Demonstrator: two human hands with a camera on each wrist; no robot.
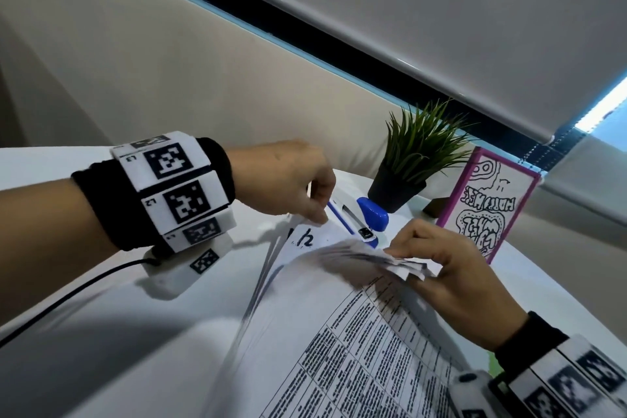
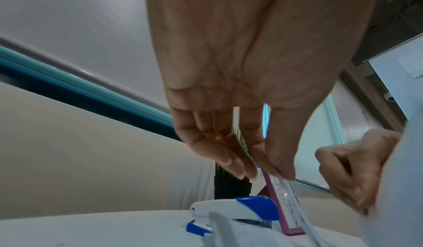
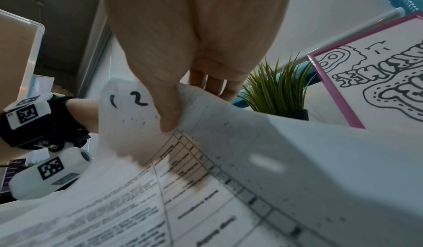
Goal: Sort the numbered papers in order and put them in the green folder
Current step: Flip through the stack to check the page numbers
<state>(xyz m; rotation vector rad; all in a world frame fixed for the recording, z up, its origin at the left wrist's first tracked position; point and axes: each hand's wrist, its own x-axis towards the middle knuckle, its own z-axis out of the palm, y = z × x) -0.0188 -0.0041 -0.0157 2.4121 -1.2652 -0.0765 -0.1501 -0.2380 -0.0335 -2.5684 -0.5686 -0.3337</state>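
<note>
While both grips pinch one stack of papers [image 1: 339,332] — one stapler [image 1: 366,219] nearby.

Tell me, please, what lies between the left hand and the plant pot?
The blue-and-white stapler lies between the left hand and the plant pot, seen in the head view.

Two hands in view: one left hand [image 1: 298,180], one right hand [image 1: 458,278]; two wrist bands bearing square markers, one per wrist; one stack of printed papers [image 1: 339,332], its sheet count not determinable, several corners fanned apart; one blue-and-white stapler [image 1: 359,217]; one potted grass plant [image 1: 410,159]; one pink-framed drawing [image 1: 488,207]; one white table [image 1: 101,332]; one black cable [image 1: 68,295]
</note>
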